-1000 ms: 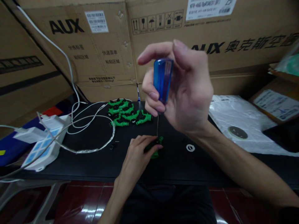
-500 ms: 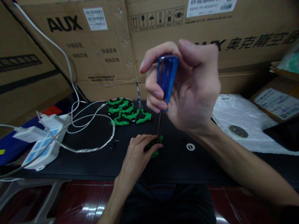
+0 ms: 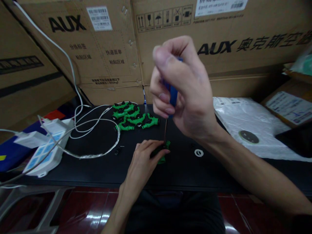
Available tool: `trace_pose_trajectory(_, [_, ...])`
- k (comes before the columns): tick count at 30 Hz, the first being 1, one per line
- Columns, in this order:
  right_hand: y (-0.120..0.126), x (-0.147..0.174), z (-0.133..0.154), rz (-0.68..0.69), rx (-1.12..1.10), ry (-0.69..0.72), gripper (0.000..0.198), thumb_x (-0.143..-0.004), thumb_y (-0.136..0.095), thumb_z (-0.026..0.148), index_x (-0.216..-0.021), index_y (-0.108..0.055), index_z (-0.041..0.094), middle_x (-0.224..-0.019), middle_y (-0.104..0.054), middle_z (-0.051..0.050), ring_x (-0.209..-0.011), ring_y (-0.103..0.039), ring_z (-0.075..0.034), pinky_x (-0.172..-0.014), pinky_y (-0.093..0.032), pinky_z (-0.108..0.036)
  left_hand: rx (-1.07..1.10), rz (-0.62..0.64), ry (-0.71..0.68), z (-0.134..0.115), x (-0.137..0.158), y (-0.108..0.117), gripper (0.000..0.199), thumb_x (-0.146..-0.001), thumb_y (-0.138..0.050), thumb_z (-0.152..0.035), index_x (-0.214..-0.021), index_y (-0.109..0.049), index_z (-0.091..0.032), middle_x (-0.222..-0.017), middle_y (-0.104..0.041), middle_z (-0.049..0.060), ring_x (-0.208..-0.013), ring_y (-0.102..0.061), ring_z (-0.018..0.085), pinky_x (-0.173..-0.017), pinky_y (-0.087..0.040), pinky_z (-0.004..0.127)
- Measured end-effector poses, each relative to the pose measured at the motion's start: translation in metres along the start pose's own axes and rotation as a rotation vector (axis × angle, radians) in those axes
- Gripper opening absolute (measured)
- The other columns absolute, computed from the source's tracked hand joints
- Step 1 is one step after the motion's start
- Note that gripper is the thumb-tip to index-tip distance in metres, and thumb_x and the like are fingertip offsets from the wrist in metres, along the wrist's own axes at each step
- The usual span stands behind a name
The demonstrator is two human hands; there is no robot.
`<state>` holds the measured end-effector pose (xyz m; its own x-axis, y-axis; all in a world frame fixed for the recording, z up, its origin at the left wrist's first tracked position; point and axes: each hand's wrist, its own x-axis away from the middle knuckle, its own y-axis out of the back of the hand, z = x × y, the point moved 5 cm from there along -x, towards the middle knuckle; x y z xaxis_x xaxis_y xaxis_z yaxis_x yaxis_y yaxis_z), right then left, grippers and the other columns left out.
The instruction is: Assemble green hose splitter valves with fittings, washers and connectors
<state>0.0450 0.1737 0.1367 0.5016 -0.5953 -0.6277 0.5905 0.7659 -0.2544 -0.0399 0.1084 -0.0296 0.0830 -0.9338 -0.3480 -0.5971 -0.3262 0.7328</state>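
In the head view, the left hand (image 3: 145,157) is pinching a green fitting (image 3: 161,160) between thumb and fingers, and this fitting is lying on the black desk (image 3: 185,175) near its front edge. Above the fitting, the right hand (image 3: 192,84) is curling closed around the blue handle of a screwdriver (image 3: 174,94), whose thin shaft is running down to the fitting beside the left fingertips; the tip is too small to make out. Behind the fitting and to its left, a cluster of green connectors (image 3: 152,122) is sitting. Left of the fitting, a small black part (image 3: 117,151) is lying, with a white power strip (image 3: 46,152) standing farther out. Right of the fitting, a white ring (image 3: 196,153) is resting flat, and well behind everything, a cardboard box (image 3: 107,65) is standing.
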Motion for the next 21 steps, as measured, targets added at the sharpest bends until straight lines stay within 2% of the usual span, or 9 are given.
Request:
trace_pose_trajectory(2, [0.001,-0.001,0.001,0.064,0.007,-0.034,0.029,-0.107,-0.027,0.028,-0.086,-0.046,0.023,-0.059,-0.033,0.008,-0.043,-0.025,-0.010,-0.041,-0.023,-0.023,-0.004,0.004,0.003,0.001,0.000,0.000,0.020,-0.092,-0.074,-0.031,-0.112,-0.073,-0.026,-0.115,-0.077,0.002,-0.105,-0.069,0.024,-0.092,-0.047,0.041])
trace_pose_trajectory(4, [0.002,-0.001,0.002,0.128,0.012,-0.042,0.040,-0.107,-0.017,0.022,-0.085,-0.050,0.021,-0.065,-0.040,0.005,-0.046,-0.034,-0.011,-0.045,-0.033,-0.025,-0.004,0.000,-0.006,0.001,0.000,0.000,0.021,-0.093,-0.074,-0.033,-0.113,-0.073,-0.026,-0.116,-0.077,0.003,-0.105,-0.069,0.024,-0.091,-0.048,0.041])
trace_pose_trajectory(7, [0.005,-0.001,0.006,0.070,0.035,0.027,0.026,-0.105,-0.031,0.016,-0.086,-0.048,0.020,-0.075,-0.049,0.003,-0.055,-0.047,-0.011,-0.055,-0.046,-0.027,-0.002,-0.009,-0.016,0.001,0.000,0.000,0.022,-0.092,-0.074,-0.033,-0.113,-0.073,-0.025,-0.117,-0.077,0.003,-0.105,-0.069,0.024,-0.090,-0.048,0.040])
trace_pose_trajectory(9, [0.002,0.001,0.007,0.051,0.058,0.061,0.019,-0.102,-0.041,0.012,-0.086,-0.045,0.022,-0.079,-0.052,0.004,-0.059,-0.053,-0.010,-0.059,-0.050,-0.025,0.001,-0.008,-0.011,0.002,0.000,0.000,0.022,-0.092,-0.075,-0.032,-0.113,-0.073,-0.025,-0.117,-0.077,0.002,-0.105,-0.069,0.024,-0.091,-0.048,0.041])
trace_pose_trajectory(13, [-0.005,0.003,0.004,0.066,0.040,0.050,0.028,-0.098,-0.049,0.008,-0.085,-0.033,0.026,-0.074,-0.057,0.009,-0.051,-0.053,-0.009,-0.051,-0.046,-0.023,-0.017,0.000,-0.019,0.000,0.000,0.000,0.020,-0.093,-0.074,-0.028,-0.113,-0.073,-0.025,-0.115,-0.077,0.002,-0.103,-0.069,0.023,-0.089,-0.048,0.040])
trace_pose_trajectory(16, [-0.004,0.002,0.003,0.065,0.014,0.023,0.027,-0.099,-0.048,0.009,-0.087,-0.032,0.027,-0.061,-0.044,0.011,-0.043,-0.033,-0.008,-0.040,-0.029,-0.019,-0.030,0.000,-0.022,0.000,0.000,-0.001,0.018,-0.093,-0.073,-0.027,-0.111,-0.075,-0.025,-0.113,-0.077,0.002,-0.101,-0.069,0.024,-0.088,-0.049,0.040])
trace_pose_trajectory(18, [-0.001,0.001,0.003,0.057,0.005,-0.003,0.019,-0.103,-0.041,0.015,-0.087,-0.036,0.026,-0.058,-0.033,0.010,-0.043,-0.023,-0.009,-0.039,-0.020,-0.020,-0.023,-0.001,-0.019,0.000,0.000,-0.001,0.018,-0.094,-0.072,-0.027,-0.111,-0.076,-0.026,-0.113,-0.077,0.003,-0.101,-0.069,0.024,-0.088,-0.051,0.040])
trace_pose_trajectory(19, [0.000,0.000,0.003,0.071,0.007,-0.020,0.020,-0.105,-0.033,0.019,-0.087,-0.039,0.025,-0.058,-0.032,0.009,-0.043,-0.023,-0.010,-0.039,-0.021,-0.021,-0.019,-0.004,-0.017,0.001,-0.001,-0.001,0.018,-0.093,-0.072,-0.027,-0.111,-0.076,-0.026,-0.113,-0.077,0.003,-0.101,-0.069,0.024,-0.088,-0.051,0.040])
trace_pose_trajectory(21, [0.001,-0.001,0.004,0.125,0.014,-0.041,0.035,-0.107,-0.019,0.021,-0.085,-0.046,0.022,-0.059,-0.034,0.006,-0.043,-0.026,-0.011,-0.041,-0.024,-0.024,-0.016,-0.003,-0.013,0.002,-0.001,-0.002,0.018,-0.093,-0.072,-0.027,-0.111,-0.076,-0.026,-0.113,-0.077,0.003,-0.102,-0.069,0.024,-0.090,-0.051,0.041])
